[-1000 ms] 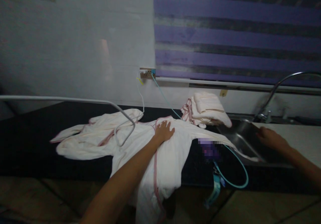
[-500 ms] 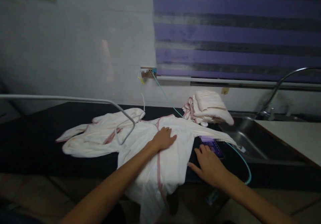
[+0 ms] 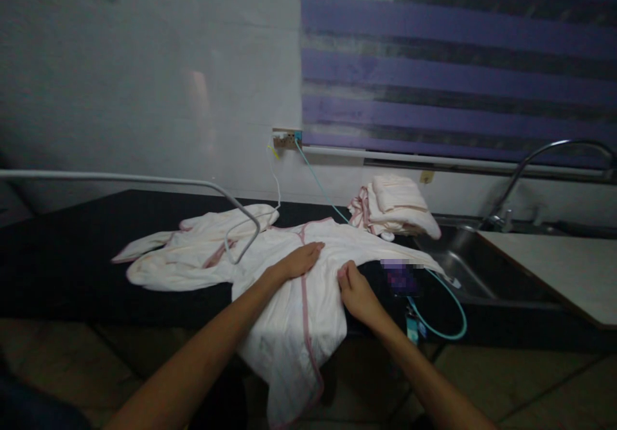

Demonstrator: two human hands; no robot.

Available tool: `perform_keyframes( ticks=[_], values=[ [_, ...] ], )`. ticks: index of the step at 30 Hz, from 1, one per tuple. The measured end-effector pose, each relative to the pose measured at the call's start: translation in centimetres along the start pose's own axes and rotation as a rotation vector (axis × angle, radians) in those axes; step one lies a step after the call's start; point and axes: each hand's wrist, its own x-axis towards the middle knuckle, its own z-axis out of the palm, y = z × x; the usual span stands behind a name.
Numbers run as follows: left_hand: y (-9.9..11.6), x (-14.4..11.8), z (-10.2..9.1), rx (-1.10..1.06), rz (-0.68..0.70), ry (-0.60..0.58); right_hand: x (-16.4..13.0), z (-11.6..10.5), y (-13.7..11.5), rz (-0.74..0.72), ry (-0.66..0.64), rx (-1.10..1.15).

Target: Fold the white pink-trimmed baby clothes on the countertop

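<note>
A white baby garment with pink trim [image 3: 284,308] lies spread on the black counter, its lower part hanging over the front edge. My left hand [image 3: 301,261] rests flat on the chest of it, fingers stretched toward the right. At the garment's right side, my right hand [image 3: 357,292] has its fingers closed, pinching the cloth edge. The right sleeve [image 3: 405,250] reaches toward the sink. Beside my right hand lies a phone [image 3: 401,279] with its screen lit.
Another white garment [image 3: 187,256] lies at the left, under a grey metal bar [image 3: 193,182]. Folded white clothes [image 3: 400,202] are stacked at the back. To the right are a sink [image 3: 477,269] and a pale board [image 3: 544,263]. A teal cable [image 3: 463,324] loops near the phone.
My right hand has moved left from beside the phone to the garment's right edge, and its fingers have closed on it. My left hand stays on the chest with little change.
</note>
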Motion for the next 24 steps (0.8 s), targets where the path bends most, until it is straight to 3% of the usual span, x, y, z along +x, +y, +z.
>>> perform_keyframes(
  ticks=[4, 6, 8, 12, 14, 19, 21, 24],
  values=[
    [-0.5, 0.0, 0.7, 0.118, 0.015, 0.04, 0.6, 0.4, -2.0, 0.431, 0.047, 0.957],
    [-0.3, 0.4, 1.0, 0.173, -0.005, 0.027, 0.2, 0.2, -2.5, 0.563, 0.012, 1.242],
    [-0.1, 0.9, 1.0, 0.213, -0.035, 0.004, -0.7, 0.1, -2.6, 0.563, -0.071, 1.35],
    [0.1, 1.6, 0.7, 0.257, -0.047, -0.03, -3.1, 0.1, -2.2, 0.51, -0.353, 1.254],
    [0.1, 1.7, 0.7, 0.261, -0.045, -0.027, -4.1, -0.1, -2.1, 0.446, -0.393, 1.1],
    [-0.2, 1.8, 0.9, 0.279, -0.023, 0.004, -5.6, -1.9, -2.3, 0.143, -0.16, 0.655],
    [-0.3, 1.8, 0.9, 0.289, -0.006, 0.006, -6.2, -2.7, -2.0, 0.163, -0.094, 0.701],
    [-0.6, 2.0, 0.8, 0.283, 0.019, 0.005, -7.8, -3.5, -1.0, 0.375, 0.039, 0.806]
  ],
)
